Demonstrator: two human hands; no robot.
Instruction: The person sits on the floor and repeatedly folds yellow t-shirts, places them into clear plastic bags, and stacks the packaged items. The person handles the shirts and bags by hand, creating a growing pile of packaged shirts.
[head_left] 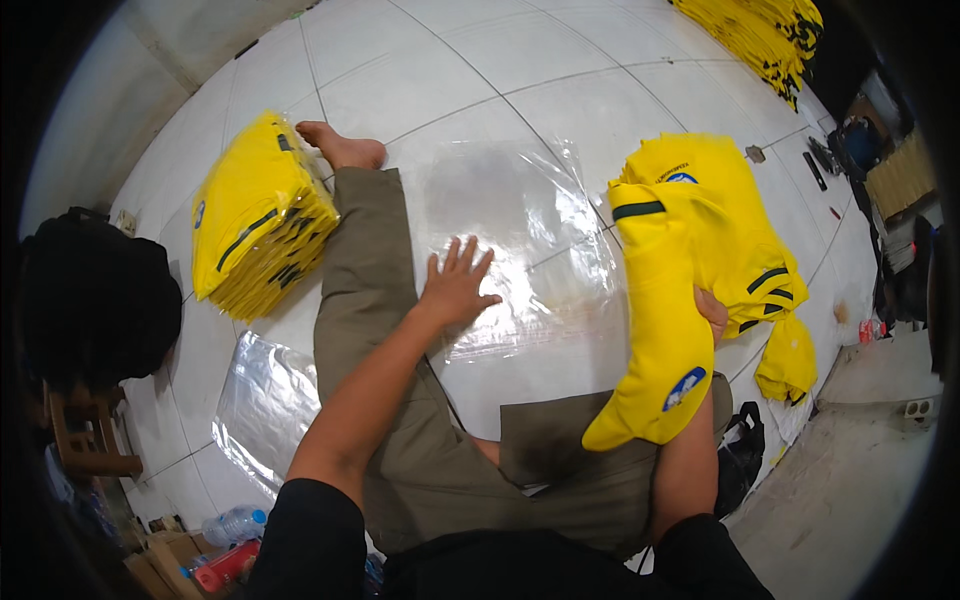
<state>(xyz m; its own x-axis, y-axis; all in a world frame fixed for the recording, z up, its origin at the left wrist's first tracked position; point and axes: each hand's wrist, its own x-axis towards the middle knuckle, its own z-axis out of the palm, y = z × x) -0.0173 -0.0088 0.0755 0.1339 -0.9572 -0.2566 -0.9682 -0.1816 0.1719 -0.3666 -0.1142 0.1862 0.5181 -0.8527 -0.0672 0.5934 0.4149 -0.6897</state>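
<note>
A clear plastic bag (540, 240) lies on the tiles between my legs, and my left hand (458, 282) rests on it with fingers spread. My right hand (710, 312) grips a yellow garment (660, 340) with a dark stripe and a blue patch; the cloth hangs over my right forearm and hides part of the hand. Behind it is a pile of yellow garments (740, 230), some with dark stripes, with a loose yellow piece beside it.
Bagged yellow garments (250, 230) are stacked beside my left leg, near clear bags (265, 400). A black item (100, 300) sits on a wooden stool at left, by bottles (234, 525). Another yellow stack (750, 35) is at back right; assorted items line the right edge.
</note>
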